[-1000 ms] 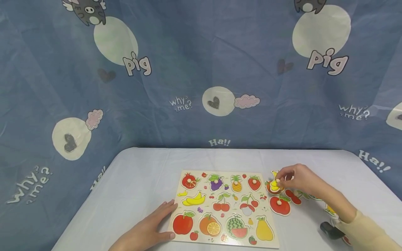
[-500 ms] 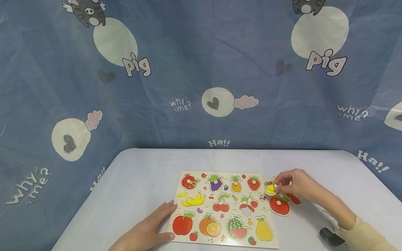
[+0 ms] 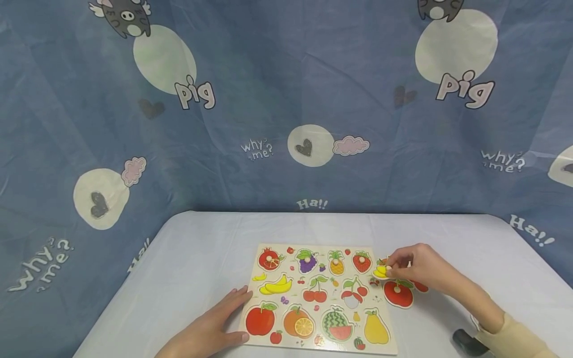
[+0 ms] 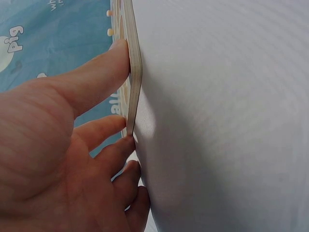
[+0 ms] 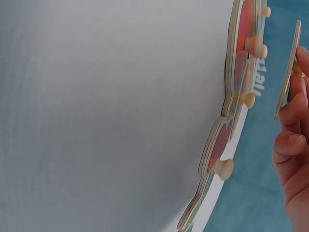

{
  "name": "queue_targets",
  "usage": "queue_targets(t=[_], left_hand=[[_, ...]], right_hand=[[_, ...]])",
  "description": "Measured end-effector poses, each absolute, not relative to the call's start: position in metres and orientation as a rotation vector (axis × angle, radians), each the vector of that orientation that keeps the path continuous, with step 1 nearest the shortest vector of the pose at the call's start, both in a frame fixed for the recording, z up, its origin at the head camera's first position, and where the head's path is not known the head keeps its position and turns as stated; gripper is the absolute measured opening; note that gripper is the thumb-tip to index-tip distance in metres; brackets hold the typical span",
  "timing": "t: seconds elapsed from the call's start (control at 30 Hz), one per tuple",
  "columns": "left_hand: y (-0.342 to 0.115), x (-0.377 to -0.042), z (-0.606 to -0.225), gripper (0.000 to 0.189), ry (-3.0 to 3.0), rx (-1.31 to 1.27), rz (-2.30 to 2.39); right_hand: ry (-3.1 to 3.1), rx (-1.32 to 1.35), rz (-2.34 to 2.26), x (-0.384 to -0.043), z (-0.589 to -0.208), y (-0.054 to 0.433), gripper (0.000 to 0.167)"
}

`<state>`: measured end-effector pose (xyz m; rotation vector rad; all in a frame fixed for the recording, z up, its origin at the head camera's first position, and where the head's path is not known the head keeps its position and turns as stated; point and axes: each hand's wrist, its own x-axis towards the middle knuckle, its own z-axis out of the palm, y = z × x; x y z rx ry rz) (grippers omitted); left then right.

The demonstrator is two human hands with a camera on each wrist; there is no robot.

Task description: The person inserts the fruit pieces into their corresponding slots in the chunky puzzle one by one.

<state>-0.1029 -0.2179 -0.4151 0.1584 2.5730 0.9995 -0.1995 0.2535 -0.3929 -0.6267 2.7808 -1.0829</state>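
Note:
In the head view my right hand (image 3: pixel 423 266) pinches a knobbed banana puzzle piece (image 3: pixel 380 272) above the table, at the upper right edge of the fruit puzzle board (image 3: pixel 331 347). The right wrist view shows that banana piece (image 5: pixel 288 72) edge-on, raised off the table. My left hand (image 3: pixel 215 320) rests against the board's left side; in the left wrist view its thumb and fingertips touch the wooden edge (image 4: pixel 135 67). Knobbed pomegranate, grape (image 3: pixel 307 262), pineapple and strawberry (image 3: pixel 361 262) pieces sit in the board's top row. Printed bananas (image 3: pixel 277 285) show in the middle row.
Right of the board lie an apple piece (image 3: pixel 398 294) and a red piece (image 3: pixel 421 285), partly under my hand. Knobbed pieces (image 5: pixel 244 48) lie overlapping in the right wrist view. A dark object (image 3: pixel 467 343) is beside my right sleeve. A patterned blue cloth (image 3: pixel 246 99) hangs behind.
My right hand has lifted the banana piece from the loose pieces and moved it left and slightly nearer, towards the board. The left hand and the board have stayed in place.

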Motion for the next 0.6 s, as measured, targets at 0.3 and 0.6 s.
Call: queue_targets(t=[0.3, 0.6], left_hand=[[-0.218, -0.103, -0.416, 0.089, 2.565, 0.139, 1.009], [-0.218, -0.103, -0.415, 0.089, 2.577, 0.135, 0.985]], right_hand=[[2.818, -0.614, -1.037, -0.192, -0.39, 0.242, 0.007], [2.772, -0.687, -1.032, -0.189, -0.385, 0.232, 0.013]])
